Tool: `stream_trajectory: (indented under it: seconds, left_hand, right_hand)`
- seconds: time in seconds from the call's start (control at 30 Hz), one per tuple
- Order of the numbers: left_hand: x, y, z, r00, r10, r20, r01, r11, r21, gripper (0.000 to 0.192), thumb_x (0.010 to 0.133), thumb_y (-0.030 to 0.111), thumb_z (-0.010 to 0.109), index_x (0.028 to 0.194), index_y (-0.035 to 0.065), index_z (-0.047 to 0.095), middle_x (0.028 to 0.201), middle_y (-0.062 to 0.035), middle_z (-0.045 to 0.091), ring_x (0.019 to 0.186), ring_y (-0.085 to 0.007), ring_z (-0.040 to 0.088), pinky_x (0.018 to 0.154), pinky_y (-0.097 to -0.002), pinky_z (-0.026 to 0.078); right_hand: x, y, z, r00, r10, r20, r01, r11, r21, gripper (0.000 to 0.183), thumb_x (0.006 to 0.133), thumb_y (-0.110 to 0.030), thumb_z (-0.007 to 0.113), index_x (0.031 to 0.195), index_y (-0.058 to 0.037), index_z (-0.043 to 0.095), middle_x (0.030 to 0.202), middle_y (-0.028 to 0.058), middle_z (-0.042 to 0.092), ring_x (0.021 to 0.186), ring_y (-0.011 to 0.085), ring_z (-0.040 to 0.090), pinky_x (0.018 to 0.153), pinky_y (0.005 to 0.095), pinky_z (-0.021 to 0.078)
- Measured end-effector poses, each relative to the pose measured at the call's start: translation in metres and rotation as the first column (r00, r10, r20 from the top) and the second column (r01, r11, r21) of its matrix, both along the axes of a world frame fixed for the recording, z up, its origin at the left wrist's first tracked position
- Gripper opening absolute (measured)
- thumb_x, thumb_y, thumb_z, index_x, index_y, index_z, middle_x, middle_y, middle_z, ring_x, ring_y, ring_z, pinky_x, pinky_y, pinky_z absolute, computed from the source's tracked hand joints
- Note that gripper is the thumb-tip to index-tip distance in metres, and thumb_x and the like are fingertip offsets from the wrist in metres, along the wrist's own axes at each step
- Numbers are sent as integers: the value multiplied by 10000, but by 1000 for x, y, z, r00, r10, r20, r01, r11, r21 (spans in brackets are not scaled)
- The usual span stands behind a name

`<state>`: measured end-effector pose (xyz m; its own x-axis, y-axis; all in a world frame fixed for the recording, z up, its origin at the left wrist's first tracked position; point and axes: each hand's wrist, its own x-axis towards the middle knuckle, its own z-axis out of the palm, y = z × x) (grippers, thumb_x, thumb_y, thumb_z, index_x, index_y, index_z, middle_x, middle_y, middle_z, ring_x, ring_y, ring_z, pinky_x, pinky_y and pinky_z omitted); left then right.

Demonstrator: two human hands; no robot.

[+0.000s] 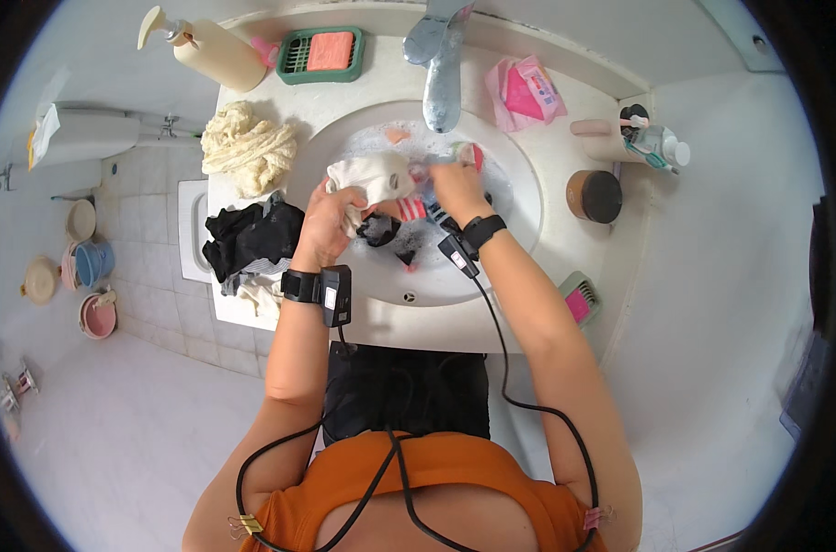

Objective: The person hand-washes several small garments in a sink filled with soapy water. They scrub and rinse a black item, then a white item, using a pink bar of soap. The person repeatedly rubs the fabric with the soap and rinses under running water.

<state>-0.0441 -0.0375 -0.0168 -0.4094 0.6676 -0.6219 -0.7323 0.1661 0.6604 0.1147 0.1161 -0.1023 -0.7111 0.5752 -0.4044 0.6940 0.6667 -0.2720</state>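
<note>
My left hand [330, 224] grips a wet white ribbed fabric piece [373, 174], apparently a sock with a grey patch, above the washbasin [418, 293]. At the fabric's right end, my right hand [457, 190] is curled and slightly blurred; what lies in its fingers is hidden. Soapy water fills the basin. Below the hands float a red-and-white striped fabric piece [411, 209] and a black one [379, 230]. A red, white and green piece [469, 156] shows behind my right hand. Each wrist wears a black strap with a cabled device.
A metal faucet [443, 83] overhangs the basin. Left on the counter lie a cream knitted cloth [249, 148] and dark clothes [256, 234]. Behind stand a pump bottle [218, 52] and a green soap dish [287, 69]. A pink packet [525, 93], jar [594, 196] and brush [581, 300] are right.
</note>
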Motion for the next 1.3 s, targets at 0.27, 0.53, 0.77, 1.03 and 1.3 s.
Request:
stream_trajectory:
  seconds: [0.27,0.53,0.77,1.03,1.3]
  left_hand:
    - [4,27,-1,907,-177,382,140,982,124,230,773,3,492,986,10,579,879,-86,628,760,-211,635,633,-325,538]
    - [46,52,-47,989,65,137,-42,986,-164,232,945,290,560,960,60,592,835,-45,648,667,-143,636,484,-271,486]
    - [75,54,-92,920,-239,310,286,951,-116,379,972,387,403,1099,55,534,927,-93,611,734,-170,631,588,-301,552]
    - [74,52,-76,837,-359,412,322,933,158,301,991,326,380,1022,67,530,840,-58,596,673,-148,604,506,-282,506]
    - [70,47,-64,820,-387,422,279,914,295,293,1004,329,382,1012,69,517,853,-87,609,674,-160,616,535,-288,518]
  right_hand:
    - [1,-25,61,443,-835,-326,-200,262,-944,408,973,-317,530,1284,-55,491,1111,40,590,1022,150,553,881,268,430]
    - [8,-40,56,386,-707,-593,420,707,-569,210,800,-139,727,885,18,617,1072,99,579,931,166,536,838,283,437]
    - [-12,-36,46,388,-769,-508,468,639,-610,152,792,-96,660,705,-16,565,701,49,560,796,174,538,740,327,432]
    - [-18,-31,50,359,-727,-585,418,686,-595,237,829,-98,611,663,-10,467,687,87,531,696,234,507,630,367,399]
    - [-24,-32,61,351,-617,-705,372,782,-499,225,829,-38,583,662,5,439,615,106,468,596,159,442,561,338,393]
